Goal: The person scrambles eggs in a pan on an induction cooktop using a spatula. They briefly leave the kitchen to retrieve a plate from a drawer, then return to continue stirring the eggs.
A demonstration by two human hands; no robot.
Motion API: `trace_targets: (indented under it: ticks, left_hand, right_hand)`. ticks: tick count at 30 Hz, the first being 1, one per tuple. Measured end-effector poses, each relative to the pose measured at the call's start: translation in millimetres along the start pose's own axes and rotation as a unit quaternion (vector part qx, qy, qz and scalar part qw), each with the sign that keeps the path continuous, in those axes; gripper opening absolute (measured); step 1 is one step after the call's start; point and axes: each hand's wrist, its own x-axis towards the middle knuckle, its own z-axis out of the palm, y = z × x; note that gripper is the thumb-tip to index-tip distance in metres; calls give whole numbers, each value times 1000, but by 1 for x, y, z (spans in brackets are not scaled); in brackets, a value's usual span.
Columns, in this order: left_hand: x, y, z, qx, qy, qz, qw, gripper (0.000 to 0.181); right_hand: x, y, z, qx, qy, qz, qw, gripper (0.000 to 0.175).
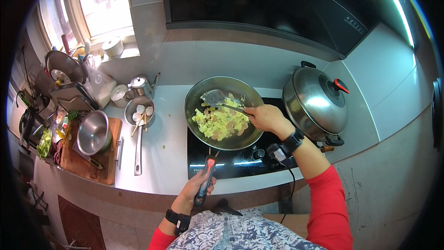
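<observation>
A wide steel wok point(194, 93) stands on the black glass cooktop point(225, 172), holding chopped yellow-green vegetable pieces mixed with pinkish-tan slices point(222, 121). My left hand point(200, 185) is closed around the wok's black and red handle point(203, 189), which points towards me. With my right hand point(269, 119) I grip the handle of a spatula point(214, 98) over the wok's right rim. The spatula's broad blade rests at the upper left of the food, with some bits on it. Both wrists wear black straps with small devices.
Right of the wok stands a large lidded steel pot point(315, 100). To the left are a small saucepan point(130, 106) holding white pieces and chopsticks, a steel kettle point(140, 83), and a wooden cutting board point(112, 146) bearing a steel bowl point(93, 132). A dark range hood point(256, 3) overhangs the back.
</observation>
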Motion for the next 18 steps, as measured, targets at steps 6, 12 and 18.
trace_targets:
  ticks: [6, 12, 18]
  left_hand:
    - [0, -1, -1, 14, 9, 7, 1000, 34]
    - [0, 1, 1, 9, 13, 2, 1000, 24]
    - [0, 1, -1, 11, 11, 0, 1000, 23]
  right_hand:
    - [1, 7, -14, -62, -66, 5, 996, 32]
    - [-12, -5, -17, 11, -76, -87, 993, 32]
    - [-60, 21, -67, -44, -112, -14, 993, 31]
